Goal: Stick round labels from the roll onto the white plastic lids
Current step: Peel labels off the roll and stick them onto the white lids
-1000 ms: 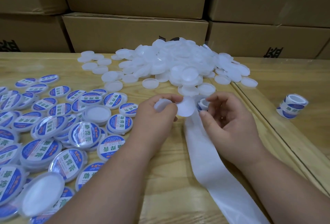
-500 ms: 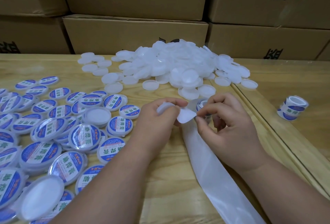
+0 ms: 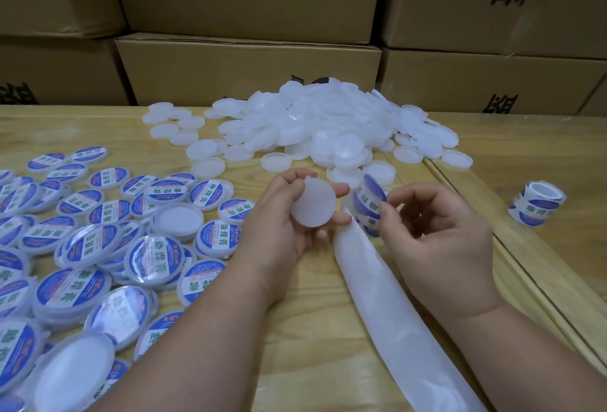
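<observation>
My left hand [image 3: 282, 224] holds a plain white lid [image 3: 313, 203] between thumb and fingers, its flat face tilted toward me. Just right of it, my right hand [image 3: 437, 234] pinches a round blue-and-white label [image 3: 374, 186] by its edge, lifted off the label roll [image 3: 366, 214] that stands on the table between my hands. The roll's empty white backing strip [image 3: 394, 313] trails toward me under my right forearm. A heap of unlabelled white lids [image 3: 328, 125] lies behind my hands.
Several labelled lids [image 3: 98, 247] are spread over the left of the wooden table [image 3: 312, 329]. A second label roll [image 3: 537, 203] stands at the right, beyond a seam in the table. Stacked cardboard boxes [image 3: 249, 63] wall off the back.
My left hand has turned the lid so its face shows. My right hand has peeled a label off the roll and lifted it; before, it was picking at the strip by the roll.
</observation>
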Demonstrator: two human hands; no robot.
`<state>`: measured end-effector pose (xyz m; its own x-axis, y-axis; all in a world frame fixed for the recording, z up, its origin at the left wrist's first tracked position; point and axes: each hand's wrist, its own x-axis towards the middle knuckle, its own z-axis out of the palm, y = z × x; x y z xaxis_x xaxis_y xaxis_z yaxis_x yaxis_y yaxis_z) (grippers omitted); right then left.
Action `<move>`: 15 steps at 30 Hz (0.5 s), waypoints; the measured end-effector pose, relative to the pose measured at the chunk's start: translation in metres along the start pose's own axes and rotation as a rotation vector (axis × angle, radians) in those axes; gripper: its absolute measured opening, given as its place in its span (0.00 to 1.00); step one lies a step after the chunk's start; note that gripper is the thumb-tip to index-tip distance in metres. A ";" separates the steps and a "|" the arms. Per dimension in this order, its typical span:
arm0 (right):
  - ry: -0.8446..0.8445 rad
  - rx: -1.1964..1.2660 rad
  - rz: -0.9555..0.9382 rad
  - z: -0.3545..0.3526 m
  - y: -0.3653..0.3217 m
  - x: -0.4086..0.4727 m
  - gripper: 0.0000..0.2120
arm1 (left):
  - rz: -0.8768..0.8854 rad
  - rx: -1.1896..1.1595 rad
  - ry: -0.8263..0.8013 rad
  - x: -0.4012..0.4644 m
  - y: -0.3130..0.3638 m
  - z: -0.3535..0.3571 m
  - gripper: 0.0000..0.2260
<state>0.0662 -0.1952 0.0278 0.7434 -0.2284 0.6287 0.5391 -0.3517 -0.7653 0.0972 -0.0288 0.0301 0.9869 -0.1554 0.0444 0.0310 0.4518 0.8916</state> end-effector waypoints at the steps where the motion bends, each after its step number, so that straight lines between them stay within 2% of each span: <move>1: 0.003 0.122 0.071 0.001 -0.002 0.000 0.13 | -0.007 0.036 -0.019 0.000 0.000 0.001 0.10; 3: -0.038 0.307 0.174 0.002 -0.004 0.001 0.17 | -0.003 0.099 -0.034 0.000 -0.001 0.002 0.12; 7: -0.168 0.455 0.325 0.002 -0.010 0.001 0.17 | -0.005 0.082 -0.048 0.001 -0.003 0.001 0.16; 9: -0.195 0.454 0.353 0.005 -0.011 0.000 0.16 | -0.016 0.078 -0.083 0.001 -0.003 0.001 0.13; 15: -0.178 0.378 0.390 0.011 -0.009 -0.004 0.14 | -0.011 0.141 -0.134 0.002 -0.007 -0.002 0.15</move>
<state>0.0624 -0.1806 0.0306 0.9533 -0.1081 0.2821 0.2915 0.0844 -0.9528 0.0996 -0.0309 0.0232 0.9564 -0.2793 0.0857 0.0097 0.3235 0.9462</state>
